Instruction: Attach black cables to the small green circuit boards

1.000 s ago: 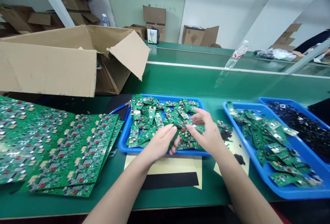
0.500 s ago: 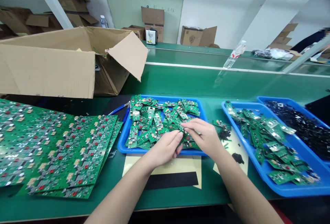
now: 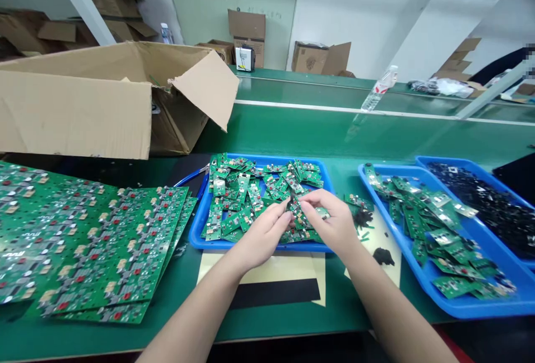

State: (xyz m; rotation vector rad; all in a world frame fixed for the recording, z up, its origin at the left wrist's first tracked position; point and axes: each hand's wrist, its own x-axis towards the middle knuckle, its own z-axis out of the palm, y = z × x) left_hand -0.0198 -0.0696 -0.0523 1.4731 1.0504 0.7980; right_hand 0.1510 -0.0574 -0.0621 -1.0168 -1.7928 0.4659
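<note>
Over the front of the middle blue tray [image 3: 196, 240], my two hands are close together. My left hand [image 3: 267, 232] is closed in a pinch on a small green circuit board [image 3: 294, 209] with a dark part near its upper end. From the other side, my right hand [image 3: 330, 221] has its thumb and forefinger pinched at the board's edge; whatever sits between those fingertips is too small to make out. Beneath the hands, the tray holds many loose small circuit boards [image 3: 244, 187], overlapping at all angles.
Large circuit-board panels [image 3: 137, 240] lie stacked at left, near blue-handled pliers [image 3: 190, 176] and an open carton [image 3: 75, 112]. At right stand a blue tray of boards [image 3: 455, 310] and one of black parts [image 3: 480, 195]. A black strip [image 3: 276, 293] lies in front on yellowish paper.
My fingertips have shifted slightly, and the right hand has drawn a little away from the left. The small board between them now stands more upright. The view has moved slightly.
</note>
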